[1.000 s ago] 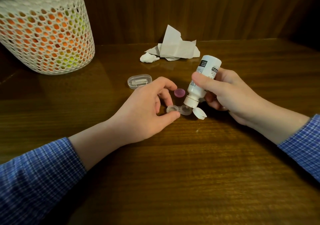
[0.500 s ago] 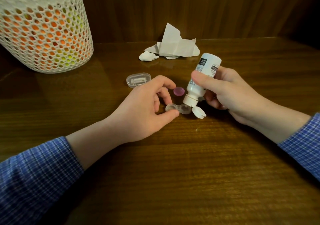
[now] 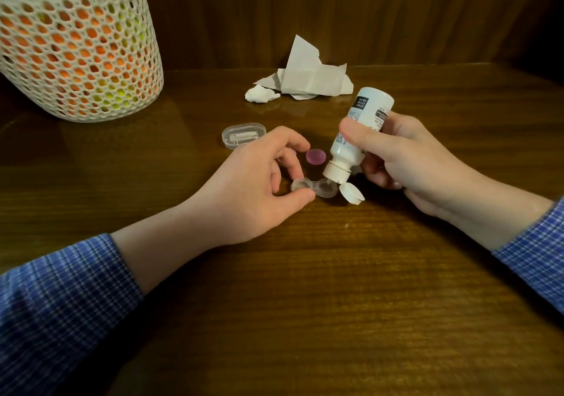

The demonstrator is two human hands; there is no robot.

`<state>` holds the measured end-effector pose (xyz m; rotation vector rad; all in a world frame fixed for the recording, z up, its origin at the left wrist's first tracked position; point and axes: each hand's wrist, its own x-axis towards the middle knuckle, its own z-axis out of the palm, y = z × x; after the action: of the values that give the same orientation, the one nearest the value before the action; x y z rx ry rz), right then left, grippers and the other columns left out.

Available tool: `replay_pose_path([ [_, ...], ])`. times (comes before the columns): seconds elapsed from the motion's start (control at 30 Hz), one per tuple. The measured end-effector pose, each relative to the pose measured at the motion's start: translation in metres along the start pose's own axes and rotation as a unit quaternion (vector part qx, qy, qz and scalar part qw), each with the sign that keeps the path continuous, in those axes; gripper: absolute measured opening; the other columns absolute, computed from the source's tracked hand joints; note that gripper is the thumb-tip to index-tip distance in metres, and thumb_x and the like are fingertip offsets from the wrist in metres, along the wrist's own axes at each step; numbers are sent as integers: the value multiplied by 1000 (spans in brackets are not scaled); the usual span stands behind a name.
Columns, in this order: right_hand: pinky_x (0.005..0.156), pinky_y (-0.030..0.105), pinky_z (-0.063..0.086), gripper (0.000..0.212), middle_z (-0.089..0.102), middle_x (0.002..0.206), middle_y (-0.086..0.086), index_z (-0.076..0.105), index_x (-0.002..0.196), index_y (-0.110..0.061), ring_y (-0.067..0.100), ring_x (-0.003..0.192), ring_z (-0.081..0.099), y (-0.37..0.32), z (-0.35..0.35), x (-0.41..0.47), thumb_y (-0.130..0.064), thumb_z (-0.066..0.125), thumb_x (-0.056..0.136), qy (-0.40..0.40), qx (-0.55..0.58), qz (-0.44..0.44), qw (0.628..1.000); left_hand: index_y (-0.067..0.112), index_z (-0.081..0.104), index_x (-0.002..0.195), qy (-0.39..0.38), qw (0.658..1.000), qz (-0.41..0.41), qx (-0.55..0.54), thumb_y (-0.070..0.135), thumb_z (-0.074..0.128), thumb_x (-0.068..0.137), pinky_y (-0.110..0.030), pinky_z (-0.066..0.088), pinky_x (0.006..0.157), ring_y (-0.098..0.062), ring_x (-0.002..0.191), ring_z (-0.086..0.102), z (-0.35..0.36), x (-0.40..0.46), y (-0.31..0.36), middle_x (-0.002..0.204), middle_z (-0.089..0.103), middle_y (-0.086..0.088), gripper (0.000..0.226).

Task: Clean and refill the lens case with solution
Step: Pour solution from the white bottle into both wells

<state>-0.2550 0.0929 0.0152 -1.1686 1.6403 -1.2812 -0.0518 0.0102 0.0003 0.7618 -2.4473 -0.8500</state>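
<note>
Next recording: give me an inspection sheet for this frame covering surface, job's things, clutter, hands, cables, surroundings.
Surface: dark brown wooden table.
Job's things: clear two-well plastic lens case, uncapped; white solution bottle tipped nozzle-down over its right well, flip cap hanging open; round pink cap lying behind the case.
Clutter: crumpled white tissue paper; small clear oval box.
Hands: left hand pinches the case's left well; right hand grips the bottle.
Cables: nothing seen.
Surroundings: white mesh basket, wood-panel wall.

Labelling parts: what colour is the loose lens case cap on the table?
Pink-purple cap, head view.
</note>
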Motion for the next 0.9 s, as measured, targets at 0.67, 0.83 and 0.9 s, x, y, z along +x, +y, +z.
replay_pose_path([
  [0.67, 37, 12, 33, 46, 63, 64, -11, 66, 105, -24, 2, 44, 46, -2, -1, -1, -60, 68, 75, -7, 2, -3, 1000, 27, 54, 134, -3, 1000, 4, 5, 28, 80, 86, -35, 58, 61, -17, 67, 62, 0, 0, -1, 94, 68, 13, 55],
  [0.83, 37, 12, 33, 38, 62, 60, -13, 65, 109, -23, 2, 43, 47, -1, -1, -2, -54, 67, 87, -4, 5, 1, 1000, 28, 54, 134, -4, 1000, 3, 5, 28, 80, 86, -36, 58, 61, -15, 66, 62, 0, 0, -1, 94, 68, 13, 55],
  [0.9, 36, 13, 32, 35, 59, 57, -12, 65, 107, -22, 3, 42, 46, -1, -2, 0, -54, 66, 91, 17, 23, 11, 1000, 28, 55, 133, -3, 1000, 3, 2, 27, 80, 86, -36, 58, 61, -16, 66, 62, 0, 0, -1, 94, 68, 13, 54],
])
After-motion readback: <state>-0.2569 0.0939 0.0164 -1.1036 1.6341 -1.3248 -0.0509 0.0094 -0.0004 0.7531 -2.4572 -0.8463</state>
